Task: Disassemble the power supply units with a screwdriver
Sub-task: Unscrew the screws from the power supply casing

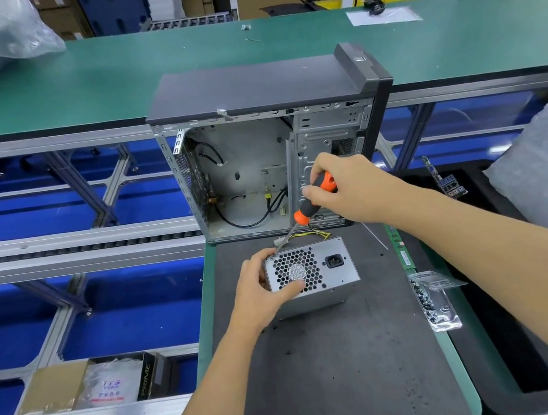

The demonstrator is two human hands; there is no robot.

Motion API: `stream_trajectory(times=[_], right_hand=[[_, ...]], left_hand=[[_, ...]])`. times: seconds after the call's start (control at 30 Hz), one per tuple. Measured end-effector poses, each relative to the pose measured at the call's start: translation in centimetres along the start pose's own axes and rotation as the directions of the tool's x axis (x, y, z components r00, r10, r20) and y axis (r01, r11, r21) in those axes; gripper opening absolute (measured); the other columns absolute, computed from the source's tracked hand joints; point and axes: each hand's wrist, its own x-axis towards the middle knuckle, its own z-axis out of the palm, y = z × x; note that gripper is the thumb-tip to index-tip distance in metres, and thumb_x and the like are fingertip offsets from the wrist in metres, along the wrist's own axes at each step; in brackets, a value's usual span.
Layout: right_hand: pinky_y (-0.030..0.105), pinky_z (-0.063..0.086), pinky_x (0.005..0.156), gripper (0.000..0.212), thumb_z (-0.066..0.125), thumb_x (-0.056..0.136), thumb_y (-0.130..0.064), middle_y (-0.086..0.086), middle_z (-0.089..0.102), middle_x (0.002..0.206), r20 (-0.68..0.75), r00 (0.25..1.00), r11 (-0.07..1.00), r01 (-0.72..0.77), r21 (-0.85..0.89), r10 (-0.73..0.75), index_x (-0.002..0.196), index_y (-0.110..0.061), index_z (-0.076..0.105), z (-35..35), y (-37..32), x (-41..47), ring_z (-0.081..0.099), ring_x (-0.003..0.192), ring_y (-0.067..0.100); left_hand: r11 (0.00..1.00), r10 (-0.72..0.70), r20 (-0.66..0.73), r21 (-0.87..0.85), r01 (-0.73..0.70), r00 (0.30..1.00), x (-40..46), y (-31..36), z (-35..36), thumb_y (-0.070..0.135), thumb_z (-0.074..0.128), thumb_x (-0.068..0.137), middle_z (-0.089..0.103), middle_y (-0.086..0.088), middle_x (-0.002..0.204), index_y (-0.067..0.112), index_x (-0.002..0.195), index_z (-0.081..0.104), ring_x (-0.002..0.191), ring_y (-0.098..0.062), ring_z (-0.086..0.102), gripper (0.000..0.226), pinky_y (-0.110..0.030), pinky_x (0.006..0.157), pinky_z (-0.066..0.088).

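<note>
Now the PSU (312,276) stands on the dark mat (337,372), just in front of the open case (260,160), with its fan grille and power socket turned up toward the camera. I think it is placed this way so that the corner screws of this face can be reached from above.

The left hand (262,291) grips the PSU at its left end, thumb lying over the grille and fingers curled round the far edge; this probably keeps the box from turning under the tool. The right hand (349,187) is closed round the orange-and-black handle of the screwdriver (304,214), and the shaft slants down to the upper left corner of the grille face. The tip is covered by the left fingers (so I cannot tell if it sits in a screw head).

Yellow and black wires (314,235) come out behind the PSU; where they end is hidden. To the right lie a green memory stick (400,250) at the mat's edge and a clear bag (436,301) with small dark parts, possibly screws, too small to be sure. A few dark specks lie on the mat as well.
</note>
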Motion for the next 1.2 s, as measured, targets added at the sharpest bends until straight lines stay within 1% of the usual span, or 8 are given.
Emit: stream_trajectory(times=[0.17,0.23,0.37,0.57,0.73,0.83,0.93,1.2], right_hand=[[0.022,0.037,0.051,0.022,0.056,0.097,-0.043,-0.003,0.056,0.065,-0.002,1.000,1.000,0.009,-0.002,-0.009,0.101,-0.022,0.051,-0.1,-0.2,0.0,0.048,0.053,0.009],[0.022,0.038,0.051,0.022,0.056,0.097,-0.043,-0.003,0.055,0.065,0.010,1.000,1.000,0.018,0.001,-0.018,0.101,-0.022,0.051,-0.1,-0.3,0.0,0.047,0.053,0.009],[0.024,0.040,0.053,0.024,0.056,0.097,-0.044,-0.003,0.055,0.066,0.018,0.999,0.999,0.038,-0.010,-0.038,0.101,-0.021,0.051,-0.2,-0.9,0.0,0.048,0.055,0.011],[0.029,0.044,0.053,0.028,0.056,0.095,-0.047,-0.001,0.055,0.065,0.022,0.998,0.997,0.064,-0.047,-0.063,0.098,-0.019,0.051,-0.2,-1.6,0.2,0.049,0.055,0.014],[0.032,0.046,0.053,0.032,0.054,0.095,-0.051,0.002,0.056,0.069,0.016,0.999,0.996,0.043,-0.082,-0.042,0.099,-0.019,0.050,-0.2,-2.0,0.4,0.051,0.056,0.016],[0.026,0.038,0.051,0.031,0.055,0.095,-0.050,0.001,0.056,0.068,0.002,0.999,0.995,0.041,-0.087,-0.041,0.098,-0.020,0.049,-0.2,-1.8,0.6,0.050,0.054,0.013],[0.026,0.041,0.051,0.032,0.054,0.095,-0.051,0.001,0.058,0.068,0.001,0.999,0.995,0.037,-0.087,-0.037,0.098,-0.019,0.050,-0.2,-1.7,0.6,0.051,0.054,0.014],[0.028,0.044,0.051,0.033,0.054,0.095,-0.051,0.000,0.058,0.068,0.010,1.000,0.995,0.027,-0.092,-0.027,0.099,-0.019,0.050,-0.1,-1.6,0.7,0.052,0.054,0.014]], left_hand=[[0.986,0.130,-0.208,0.129,-0.105,0.969,0.2,0.4,0.3,0.032,0.078,0.085,0.042,0.008,0.074,0.034,0.119,0.070,0.066,-0.004,0.045,0.034,-0.010,0.066,0.039],[0.975,0.189,-0.265,0.161,-0.150,0.946,0.5,0.8,0.3,0.019,0.077,0.088,0.041,0.007,0.068,0.023,0.110,0.077,0.062,-0.005,0.044,0.023,-0.010,0.063,0.037],[0.958,0.234,-0.289,0.233,-0.169,0.928,1.4,1.3,0.1,0.014,0.078,0.086,0.046,0.002,0.064,0.020,0.093,0.080,0.060,-0.007,0.045,0.009,-0.011,0.059,0.036],[0.956,0.235,-0.316,0.247,-0.160,0.919,1.5,1.3,0.6,0.015,0.076,0.088,0.047,0.002,0.063,0.020,0.095,0.079,0.061,-0.009,0.046,0.009,-0.012,0.059,0.037],[0.961,0.172,-0.306,0.262,-0.091,0.936,1.5,0.8,1.0,0.024,0.070,0.093,0.046,0.008,0.067,0.016,0.110,0.075,0.062,-0.007,0.046,0.019,-0.016,0.060,0.040],[0.937,0.221,-0.256,0.324,-0.132,0.941,1.5,0.9,0.8,0.024,0.067,0.095,0.052,0.005,0.071,0.016,0.110,0.076,0.065,-0.009,0.051,0.019,-0.026,0.064,0.047],[0.921,0.260,-0.253,0.353,-0.161,0.932,1.3,1.0,0.7,0.020,0.067,0.096,0.052,0.003,0.072,0.015,0.110,0.077,0.065,-0.014,0.053,0.018,-0.034,0.064,0.049],[0.890,0.327,-0.271,0.410,-0.199,0.905,1.5,0.8,0.8,0.013,0.069,0.094,0.050,0.006,0.068,0.011,0.108,0.077,0.058,-0.010,0.047,0.017,-0.025,0.055,0.043]])
